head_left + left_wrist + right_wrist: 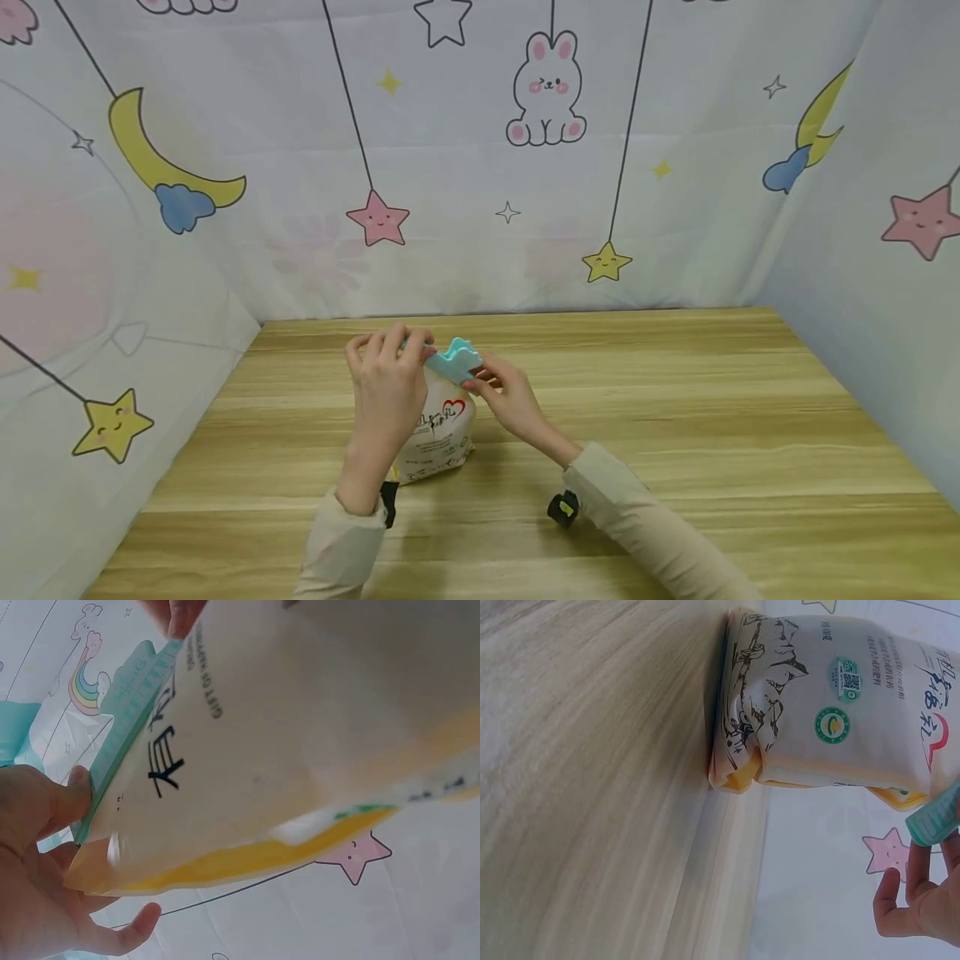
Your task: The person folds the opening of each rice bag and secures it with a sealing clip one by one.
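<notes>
Fingers (408,343) of the left hand (386,392) curl over the top of the bag (442,433), pinching its folded mouth against the thumb; the left wrist view shows that thumb pressed on the bag's upper edge beside the clip (131,731). Right hand (510,400) pinches the teal clip (456,358) from 3 o'clock, its fingers closed on the clip's end, and the clip sits along the bag's top seam. Bag stands upright on the tabletop (675,400), near the middle and a little toward 9 o'clock, its base flat on the wood in the right wrist view (739,761). Wide bare wood lies open at 3 o'clock and toward 6 o'clock; less room remains at 9 o'clock, where the cloth wall (112,333) meets the tabletop's edge. At 12 o'clock the rear edge runs under a backdrop (480,167) printed with stars, moons and a rabbit. Another cloth wall (885,292) closes the far 3 o'clock side.
</notes>
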The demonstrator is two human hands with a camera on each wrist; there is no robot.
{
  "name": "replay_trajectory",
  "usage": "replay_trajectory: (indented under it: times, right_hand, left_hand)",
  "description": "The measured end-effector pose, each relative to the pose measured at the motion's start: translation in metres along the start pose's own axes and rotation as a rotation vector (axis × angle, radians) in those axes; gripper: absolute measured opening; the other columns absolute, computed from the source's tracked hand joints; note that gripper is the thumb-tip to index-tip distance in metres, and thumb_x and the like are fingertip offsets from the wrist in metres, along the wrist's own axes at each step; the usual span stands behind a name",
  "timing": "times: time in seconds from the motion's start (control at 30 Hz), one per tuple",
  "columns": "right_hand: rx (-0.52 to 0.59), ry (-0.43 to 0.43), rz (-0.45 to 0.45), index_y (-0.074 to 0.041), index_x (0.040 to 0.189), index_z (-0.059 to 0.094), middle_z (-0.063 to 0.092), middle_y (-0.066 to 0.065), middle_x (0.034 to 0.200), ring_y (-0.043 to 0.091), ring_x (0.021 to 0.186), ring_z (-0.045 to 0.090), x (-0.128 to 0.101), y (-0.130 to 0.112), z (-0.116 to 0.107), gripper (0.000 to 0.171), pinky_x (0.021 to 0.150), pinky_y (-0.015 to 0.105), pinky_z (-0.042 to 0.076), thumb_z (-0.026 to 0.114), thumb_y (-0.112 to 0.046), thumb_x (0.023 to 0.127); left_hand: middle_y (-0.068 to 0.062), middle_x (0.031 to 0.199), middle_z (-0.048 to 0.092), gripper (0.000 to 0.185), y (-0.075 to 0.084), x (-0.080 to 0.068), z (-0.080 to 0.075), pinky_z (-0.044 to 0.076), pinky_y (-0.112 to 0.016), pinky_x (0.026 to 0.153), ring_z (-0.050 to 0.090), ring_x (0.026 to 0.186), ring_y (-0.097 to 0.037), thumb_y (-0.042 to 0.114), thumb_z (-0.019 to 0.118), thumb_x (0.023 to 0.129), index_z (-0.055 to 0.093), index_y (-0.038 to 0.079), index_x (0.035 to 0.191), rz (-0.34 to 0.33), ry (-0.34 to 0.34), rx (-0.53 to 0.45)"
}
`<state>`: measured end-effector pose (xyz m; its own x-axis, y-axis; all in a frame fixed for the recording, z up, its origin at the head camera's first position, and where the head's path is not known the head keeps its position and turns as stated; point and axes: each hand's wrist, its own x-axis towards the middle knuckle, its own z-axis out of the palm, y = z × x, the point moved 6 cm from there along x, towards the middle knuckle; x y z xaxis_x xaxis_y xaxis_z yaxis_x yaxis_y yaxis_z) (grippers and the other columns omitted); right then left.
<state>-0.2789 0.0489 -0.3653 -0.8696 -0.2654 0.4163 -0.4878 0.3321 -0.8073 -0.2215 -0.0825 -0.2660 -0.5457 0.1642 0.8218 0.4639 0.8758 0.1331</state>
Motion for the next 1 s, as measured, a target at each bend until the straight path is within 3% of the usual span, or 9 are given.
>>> replay_trajectory:
  times: [0.83, 1.0]
  right_hand:
    - [0.011, -0.040, -0.004, -0.011, 0.110, 0.060, 0.063, 0.009, 0.104, 0.023, 0.093, 0.060, 0.0002, 0.0009, -0.0033, 0.025, 0.081, 0.040, 0.045, 0.054, -0.020, 0.087]
    - [-0.028, -0.055, -0.009, -0.011, 0.105, 0.062, 0.064, 0.007, 0.102, 0.020, 0.094, 0.060, -0.0009, 0.0028, -0.0063, 0.021, 0.081, 0.039, 0.046, 0.052, -0.020, 0.089]
  left_hand:
    - [-0.006, 0.083, 0.059, 0.007, -0.0016, 0.0001, -0.0022, 0.031, -0.050, 0.084, 0.054, 0.082, -0.029, 0.013, 0.062, 0.082, 0.064, 0.010, 0.088, -0.012, -0.036, -0.040]
    - [-0.008, 0.087, 0.060, 0.011, -0.0013, -0.0002, -0.0030, 0.031, -0.051, 0.085, 0.054, 0.086, -0.030, 0.013, 0.059, 0.085, 0.064, 0.008, 0.092, -0.018, -0.039, -0.053]
